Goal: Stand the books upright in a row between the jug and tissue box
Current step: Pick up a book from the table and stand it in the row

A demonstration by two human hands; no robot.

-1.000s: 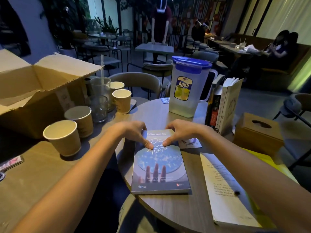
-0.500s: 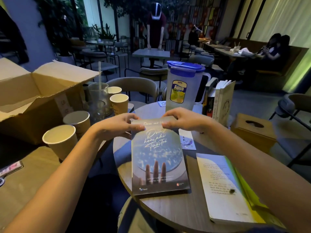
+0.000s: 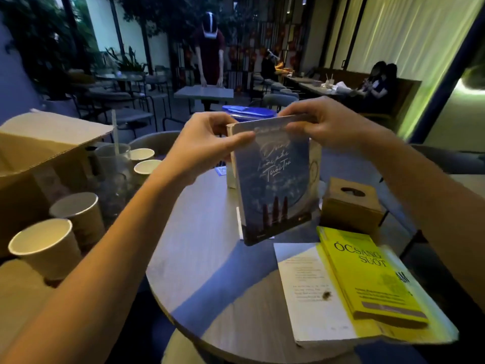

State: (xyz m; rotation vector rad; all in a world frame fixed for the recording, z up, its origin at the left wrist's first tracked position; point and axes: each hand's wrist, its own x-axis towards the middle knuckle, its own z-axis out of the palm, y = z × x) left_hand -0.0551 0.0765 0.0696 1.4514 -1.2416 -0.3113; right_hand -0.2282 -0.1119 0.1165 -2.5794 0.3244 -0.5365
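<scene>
Hands on one book: your left hand (image 3: 207, 151) and right hand (image 3: 325, 127) both pinch the top edge of the blue book (image 3: 274, 185), thumbs on the glossy front cover, fingers behind. It hangs upright, slightly tilted, lifted clear of the round table (image 3: 210, 258), whose top is pale wood grain. Cover is dark blue with thin white script and a round cloud picture; page block shows cream along the left side.

Jug (image 3: 249, 111) sits mostly hidden behind the held book; only its flat blue plastic lid shows. Just right of the cover, a white book edge (image 3: 315, 166) stands upright. Tissue box (image 3: 351, 203) is a wooden cube with an oval slot, on the table's right side.

Nearer you, a yellow book (image 3: 372, 274) lies flat, matte cover, overlapping a white book (image 3: 315, 290) with small print, also flat.

Left side: paper cups (image 3: 44, 245), plain and tapered, open mouths up, beside a cardboard box (image 3: 39, 153) with raised flaps.
</scene>
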